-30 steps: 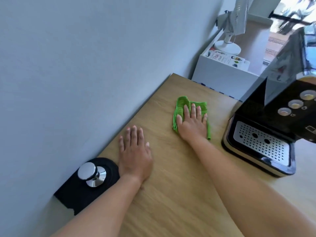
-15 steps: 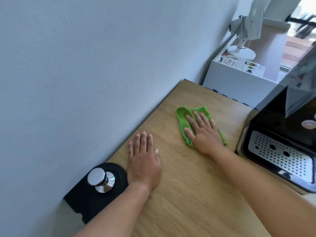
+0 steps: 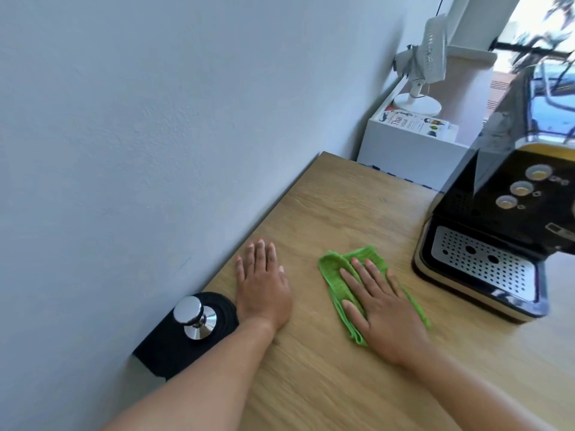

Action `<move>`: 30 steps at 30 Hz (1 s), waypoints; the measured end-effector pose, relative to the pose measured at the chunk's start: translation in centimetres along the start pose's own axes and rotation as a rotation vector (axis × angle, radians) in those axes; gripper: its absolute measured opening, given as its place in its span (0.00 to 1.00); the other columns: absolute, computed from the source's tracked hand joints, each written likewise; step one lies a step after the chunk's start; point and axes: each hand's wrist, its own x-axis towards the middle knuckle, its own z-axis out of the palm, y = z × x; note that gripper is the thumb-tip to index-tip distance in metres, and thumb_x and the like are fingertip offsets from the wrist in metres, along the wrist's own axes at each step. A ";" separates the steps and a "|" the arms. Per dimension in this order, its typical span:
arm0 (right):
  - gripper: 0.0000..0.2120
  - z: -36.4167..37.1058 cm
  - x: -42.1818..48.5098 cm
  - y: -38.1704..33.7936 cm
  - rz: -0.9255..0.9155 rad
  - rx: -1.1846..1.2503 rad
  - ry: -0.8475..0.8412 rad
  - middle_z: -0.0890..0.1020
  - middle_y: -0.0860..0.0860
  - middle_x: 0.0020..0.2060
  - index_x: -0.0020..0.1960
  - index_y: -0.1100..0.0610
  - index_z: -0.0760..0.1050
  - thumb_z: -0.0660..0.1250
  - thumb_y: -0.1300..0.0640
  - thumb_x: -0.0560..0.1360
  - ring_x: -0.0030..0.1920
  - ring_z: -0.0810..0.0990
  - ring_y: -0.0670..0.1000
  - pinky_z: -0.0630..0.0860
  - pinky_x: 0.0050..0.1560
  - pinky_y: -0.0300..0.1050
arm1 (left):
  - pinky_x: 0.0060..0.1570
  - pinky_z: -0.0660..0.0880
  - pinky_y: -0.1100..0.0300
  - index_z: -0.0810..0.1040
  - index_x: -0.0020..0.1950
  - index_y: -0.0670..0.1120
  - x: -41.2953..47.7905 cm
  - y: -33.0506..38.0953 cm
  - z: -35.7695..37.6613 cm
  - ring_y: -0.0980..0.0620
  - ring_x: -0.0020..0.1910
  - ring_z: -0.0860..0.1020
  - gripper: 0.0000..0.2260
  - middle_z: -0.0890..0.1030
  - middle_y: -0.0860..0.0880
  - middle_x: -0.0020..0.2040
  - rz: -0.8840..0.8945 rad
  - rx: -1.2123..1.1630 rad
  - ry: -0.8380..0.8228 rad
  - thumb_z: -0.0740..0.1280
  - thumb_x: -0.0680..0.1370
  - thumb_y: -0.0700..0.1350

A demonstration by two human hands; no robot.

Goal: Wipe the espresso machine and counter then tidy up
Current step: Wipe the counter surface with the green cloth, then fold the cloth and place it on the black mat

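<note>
The right hand's fingers [image 3: 364,276] lie straight and spread, pressing flat on the green cloth [image 3: 334,275]; nothing is gripped. The right hand [image 3: 384,309] covers most of the cloth, which lies folded on the bench [image 3: 342,206] with its long axis roughly along the fingers, pointing toward the far edge. The left hand [image 3: 264,290] rests palm down on bare wood near the wall-side edge, fingers straight and together, holding nothing, apparently bracing. Just beside its wrist a metal tamper [image 3: 194,317] stands on a black mat [image 3: 168,349] against the wall. The espresso machine [image 3: 497,219] stands to the right of the cloth, near but apart, drip tray [image 3: 479,269] facing it. The right hand is the nearer one, so I judge a rightward sweep would bring the cloth to the machine's base.
</note>
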 end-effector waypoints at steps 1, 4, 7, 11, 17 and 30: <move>0.32 -0.2 0.1 0.7 0.086 -0.013 -0.009 0.41 0.43 0.79 0.79 0.41 0.42 0.33 0.33 0.77 0.78 0.35 0.46 0.36 0.77 0.52 | 0.76 0.42 0.47 0.45 0.79 0.46 0.0 0.0 0.1 0.49 0.78 0.40 0.26 0.44 0.47 0.80 0.002 -0.006 0.001 0.43 0.82 0.51; 0.31 0.0 1.2 -1.6 0.306 -0.002 0.010 0.40 0.47 0.79 0.80 0.46 0.40 0.36 0.37 0.79 0.78 0.36 0.50 0.37 0.77 0.55 | 0.76 0.42 0.47 0.45 0.79 0.46 0.1 -0.2 0.3 0.49 0.78 0.40 0.26 0.44 0.47 0.79 0.001 -0.008 -0.007 0.42 0.82 0.51; 0.30 1.3 -0.8 -6.7 0.205 0.062 0.019 0.44 0.48 0.80 0.80 0.47 0.45 0.43 0.38 0.81 0.79 0.39 0.52 0.38 0.77 0.56 | 0.76 0.42 0.46 0.46 0.79 0.46 0.1 -0.4 0.2 0.48 0.78 0.41 0.26 0.45 0.46 0.80 -0.006 -0.006 -0.020 0.42 0.82 0.51; 0.29 1.9 -10.6 -8.4 -0.091 -0.011 0.018 0.65 0.49 0.76 0.76 0.46 0.64 0.54 0.36 0.78 0.76 0.62 0.53 0.55 0.69 0.56 | 0.76 0.43 0.47 0.48 0.79 0.43 -0.4 0.1 -0.3 0.46 0.79 0.43 0.25 0.47 0.45 0.80 -0.009 -0.029 -0.056 0.45 0.83 0.50; 0.34 1.3 -21.3 2.8 0.287 -0.064 0.005 0.54 0.45 0.79 0.79 0.42 0.50 0.38 0.30 0.77 0.79 0.43 0.46 0.47 0.76 0.53 | 0.76 0.40 0.50 0.49 0.79 0.46 -5.3 3.0 -0.3 0.49 0.78 0.43 0.25 0.46 0.47 0.80 0.166 -0.144 -0.130 0.47 0.83 0.51; 0.32 1.4 -18.7 -2.8 0.365 0.121 0.015 0.43 0.44 0.79 0.79 0.40 0.47 0.46 0.38 0.76 0.78 0.36 0.46 0.35 0.75 0.52 | 0.77 0.44 0.49 0.53 0.78 0.47 -10.4 7.6 0.7 0.48 0.79 0.47 0.25 0.51 0.48 0.80 0.435 -0.033 -0.155 0.47 0.82 0.52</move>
